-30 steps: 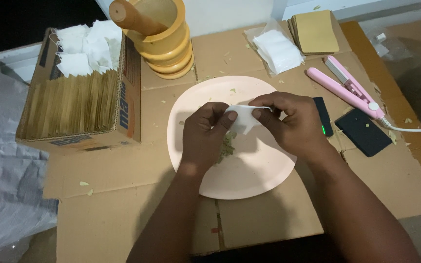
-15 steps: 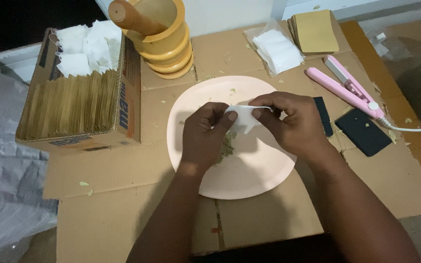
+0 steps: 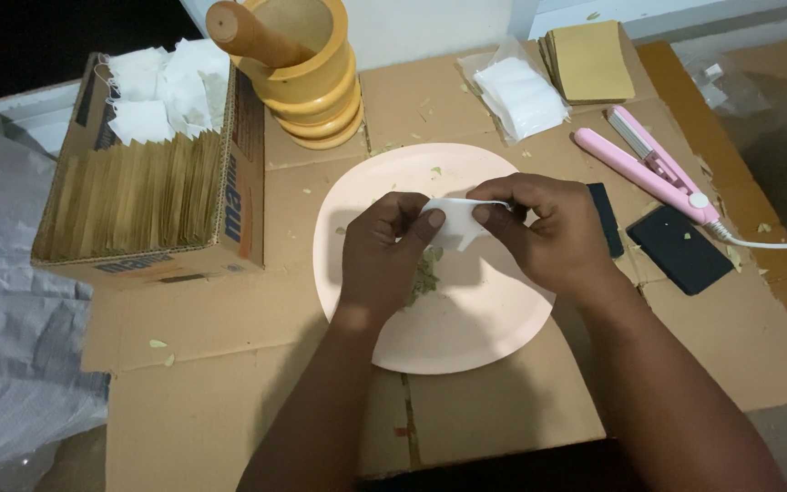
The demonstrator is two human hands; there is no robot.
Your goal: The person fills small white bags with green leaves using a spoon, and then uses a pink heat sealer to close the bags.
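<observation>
Pouch point(image 3: 455, 221), small, white, paper-like, pinched between both hands over the middle of the pink plate point(image 3: 466, 337). Left hand point(image 3: 383, 251) grips its left edge with thumb and forefinger closed on it; right hand point(image 3: 544, 228) holds the right edge the same way, fingers curled tight. Pouch hangs clear of the plate, mouth side hard to tell from this angle.

Green leaf bits point(image 3: 423, 273) lie on the plate directly under the pouch, just below the left fingertips.

Judgement: the step seems to be opening or filling the pouch. Best kept low over the plate centre so spilled flakes land there, not on the cardboard point(image 3: 229, 383). Light pinch near the corners only; a hard pull could tear thin paper.

Surroundings: box of brown envelopes point(image 3: 148, 196) toward the cardboard's left edge, wooden mortar with pestle point(image 3: 307, 73) at the far edge, stack of white pouches point(image 3: 521, 96) far right of it, pink heat sealer point(image 3: 649, 169) near the right edge.
</observation>
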